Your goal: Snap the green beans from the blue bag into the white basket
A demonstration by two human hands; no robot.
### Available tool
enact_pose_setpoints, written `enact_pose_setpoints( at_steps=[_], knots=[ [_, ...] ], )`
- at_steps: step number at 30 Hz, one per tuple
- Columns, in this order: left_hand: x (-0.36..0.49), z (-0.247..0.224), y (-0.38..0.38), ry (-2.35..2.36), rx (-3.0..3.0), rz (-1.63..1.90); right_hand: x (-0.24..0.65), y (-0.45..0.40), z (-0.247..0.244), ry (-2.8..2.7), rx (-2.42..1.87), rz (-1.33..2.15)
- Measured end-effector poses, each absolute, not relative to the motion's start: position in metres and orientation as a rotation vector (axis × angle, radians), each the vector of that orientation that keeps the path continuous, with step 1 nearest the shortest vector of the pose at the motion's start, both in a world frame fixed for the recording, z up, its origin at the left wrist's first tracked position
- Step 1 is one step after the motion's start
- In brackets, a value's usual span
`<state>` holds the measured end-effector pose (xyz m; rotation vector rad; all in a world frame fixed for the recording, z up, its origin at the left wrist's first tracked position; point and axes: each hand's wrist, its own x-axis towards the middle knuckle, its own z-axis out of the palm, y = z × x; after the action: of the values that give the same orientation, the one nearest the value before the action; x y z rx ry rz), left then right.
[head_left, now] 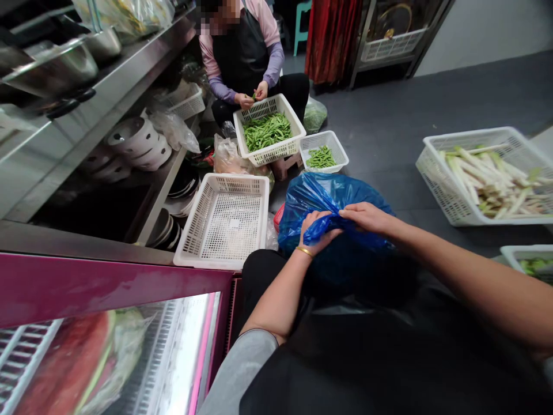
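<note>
– what's closest?
– at lower left, a cut watermelon (64, 363) behind the glass of a pink-edged cabinet (108, 288). then, just past the dark-clothed lap, the blue plastic bag (337, 253).
– and the person's hands?
– both on that bag. the left hand (318, 230), with a gold bangle (305, 251) at its wrist, has its fingers closed around a gathered fold of the plastic. the right hand (365, 218) pinches the bunched plastic just beside it, thumb against fingers.
– what stands around the bag?
– to its left, a white perforated basket (220, 259). well to its right, a white crate (458, 202) of long pale stalks (492, 178). just beyond the bag, a small white basket (339, 167) with some green pods (320, 157).
– further off?
– a bigger basket (270, 158) heaped with green beans (268, 131), in front of a seated co-worker (242, 49), whose fingers hold a small green piece above it.
– and at the back?
– a red curtain (330, 40), and next to it a metal rack (360, 49) with a white basket on its shelf.
</note>
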<state>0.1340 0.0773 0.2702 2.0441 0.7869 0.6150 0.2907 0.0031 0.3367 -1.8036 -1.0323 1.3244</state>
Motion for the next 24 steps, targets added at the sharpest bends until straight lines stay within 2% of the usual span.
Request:
enact_pose_setpoints(
  at_steps=[3,8,10,12,14,16,18,21,24],
  knots=[
    [0.147,0.262,0.073,0.951,2.089,0.626,0.280,-0.007,0.362,-0.711,-1.572,1.491],
    [0.153,0.267,0.083,0.860,2.192,0.673,0.275,-0.035,0.430,-0.591,-1.341,1.438],
    [0.151,0.272,0.085,0.819,2.222,0.719,0.290,-0.041,0.447,-0.703,-1.345,1.253],
    [0.146,0.275,0.086,0.828,2.209,0.702,0.314,-0.042,0.452,-0.871,-1.374,0.796],
    [0.141,0.274,0.086,0.841,2.177,0.681,0.339,-0.039,0.441,-0.995,-1.416,0.262],
    [0.138,0.272,0.085,0.840,2.138,0.699,0.354,-0.033,0.415,-1.187,-1.588,-0.002],
    [0.137,0.269,0.082,0.837,2.108,0.750,0.350,-0.022,0.379,-1.689,-1.949,0.108],
    [0.141,0.268,0.076,0.854,2.123,0.827,0.326,0.003,0.335,-1.929,-2.156,0.106],
    [0.133,0.279,0.080,0.888,2.184,0.855,0.320,0.025,0.330,-1.964,-2.416,-0.043]
  ],
)
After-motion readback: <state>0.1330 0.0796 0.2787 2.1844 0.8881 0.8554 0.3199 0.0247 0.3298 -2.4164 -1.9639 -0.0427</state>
